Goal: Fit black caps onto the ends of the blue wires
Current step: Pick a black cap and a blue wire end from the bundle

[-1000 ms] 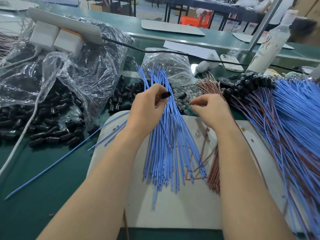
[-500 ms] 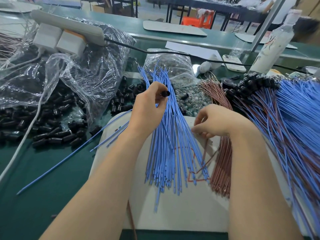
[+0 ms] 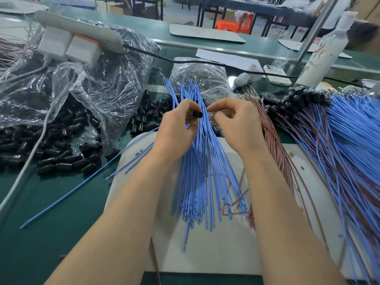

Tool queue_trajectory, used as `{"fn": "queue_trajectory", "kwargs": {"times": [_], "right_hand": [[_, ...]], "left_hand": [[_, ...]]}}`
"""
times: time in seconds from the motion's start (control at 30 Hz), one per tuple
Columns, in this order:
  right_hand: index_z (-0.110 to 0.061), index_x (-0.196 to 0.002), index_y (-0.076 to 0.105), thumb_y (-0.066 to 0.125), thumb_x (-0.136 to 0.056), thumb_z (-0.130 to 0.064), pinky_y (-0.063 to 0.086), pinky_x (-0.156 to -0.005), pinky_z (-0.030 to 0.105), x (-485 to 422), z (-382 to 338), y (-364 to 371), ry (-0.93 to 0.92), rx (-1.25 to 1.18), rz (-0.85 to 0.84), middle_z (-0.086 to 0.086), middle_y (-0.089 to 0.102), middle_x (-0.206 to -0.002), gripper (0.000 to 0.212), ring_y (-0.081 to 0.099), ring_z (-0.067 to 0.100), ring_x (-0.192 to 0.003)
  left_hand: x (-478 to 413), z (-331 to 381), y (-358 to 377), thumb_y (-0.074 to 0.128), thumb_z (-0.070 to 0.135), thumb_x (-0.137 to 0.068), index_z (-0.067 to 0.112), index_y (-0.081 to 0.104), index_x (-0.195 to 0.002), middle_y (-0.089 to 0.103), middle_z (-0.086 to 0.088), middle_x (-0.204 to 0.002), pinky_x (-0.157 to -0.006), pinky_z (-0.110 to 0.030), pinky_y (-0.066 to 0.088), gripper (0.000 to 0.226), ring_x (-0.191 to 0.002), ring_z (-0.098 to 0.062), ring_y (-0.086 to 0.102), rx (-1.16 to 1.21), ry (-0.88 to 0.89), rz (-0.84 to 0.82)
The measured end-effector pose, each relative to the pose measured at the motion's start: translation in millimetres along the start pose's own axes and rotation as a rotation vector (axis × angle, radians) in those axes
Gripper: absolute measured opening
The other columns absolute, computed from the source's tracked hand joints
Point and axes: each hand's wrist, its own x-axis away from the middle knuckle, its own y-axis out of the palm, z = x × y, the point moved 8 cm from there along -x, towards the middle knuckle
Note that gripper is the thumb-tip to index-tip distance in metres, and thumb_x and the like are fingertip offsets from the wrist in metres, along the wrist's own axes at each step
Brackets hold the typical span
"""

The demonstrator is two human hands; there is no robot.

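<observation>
Above the blue wires [image 3: 205, 171], left hand [image 3: 176, 130] pinches a black cap [image 3: 197, 114]; right hand [image 3: 234, 124] beside it apparently pinches something small.

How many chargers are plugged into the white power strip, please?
2, side by side on the power strip: the left charger and the right charger, orange-topped. Others may be hidden.
</observation>
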Motion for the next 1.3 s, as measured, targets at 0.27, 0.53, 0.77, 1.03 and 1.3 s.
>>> {"fn": "queue_trajectory", "kwargs": {"times": [0.27, 0.53, 0.77, 1.03, 1.3], "right_hand": [[-0.009, -0.1, 0.07, 0.067, -0.086, -0.022, 0.049, -0.085, 0.029, 4.8, -8.2, 16.9, -0.103, 0.243, 0.011, 0.007, 0.064, -0.1, 0.019, 0.063, 0.018, -0.085], [-0.009, -0.093, 0.069, 0.063, -0.088, -0.025, 0.047, -0.086, 0.035, 6.0, -10.2, 14.5, -0.092, 0.248, 0.071, 0.007, 0.064, -0.095, 0.018, 0.062, 0.023, -0.088], [-0.008, -0.093, 0.07, 0.066, -0.087, -0.025, 0.049, -0.085, 0.036, 6.5, -12.5, 14.9, -0.098, 0.209, 0.064, 0.008, 0.066, -0.094, 0.018, 0.064, 0.021, -0.084], [-0.016, -0.098, 0.072, 0.057, -0.09, -0.01, 0.039, -0.055, 0.007, 2.2, -5.4, 10.2, -0.051, 0.082, 0.001, -0.009, 0.064, -0.075, 0.018, 0.053, -0.008, -0.055], [-0.015, -0.092, 0.066, 0.064, -0.086, -0.004, 0.054, -0.081, 0.021, 3.5, -15.9, 0.7, -0.088, -0.173, 0.041, -0.004, 0.069, -0.087, 0.013, 0.066, 0.007, -0.081]], "left_hand": [[1.5, 5.4, 3.5, 0.054, 0.004, -0.09, 0.014, 0.058, -0.104, 0.066, 0.005, -0.093, -0.081, -0.027, 0.051, 0.018, -0.091, -0.012, 0.063, -0.087, 0.034, -0.004], [1.2, 3.8, -2.3, 0.056, 0.014, -0.091, 0.011, 0.061, -0.091, 0.065, -0.003, -0.086, -0.072, -0.039, 0.049, 0.007, -0.076, -0.023, 0.057, -0.285, 0.02, 0.087], [2.4, 7.1, -4.1, 0.052, 0.015, -0.092, 0.007, 0.064, -0.089, 0.066, -0.006, -0.082, -0.072, -0.043, 0.049, 0.015, -0.077, -0.027, 0.06, -0.265, 0.004, 0.115], [0.1, -2.5, -12.7, 0.061, 0.012, -0.087, 0.013, 0.061, -0.081, 0.067, 0.001, -0.073, -0.07, -0.036, 0.051, 0.006, -0.07, -0.021, 0.061, -0.166, -0.049, 0.173], [-2.0, -3.6, -11.4, 0.062, 0.007, -0.086, 0.018, 0.058, -0.077, 0.061, 0.008, -0.068, -0.069, -0.025, 0.047, 0.015, -0.064, -0.01, 0.053, -0.009, -0.026, 0.17]]}}
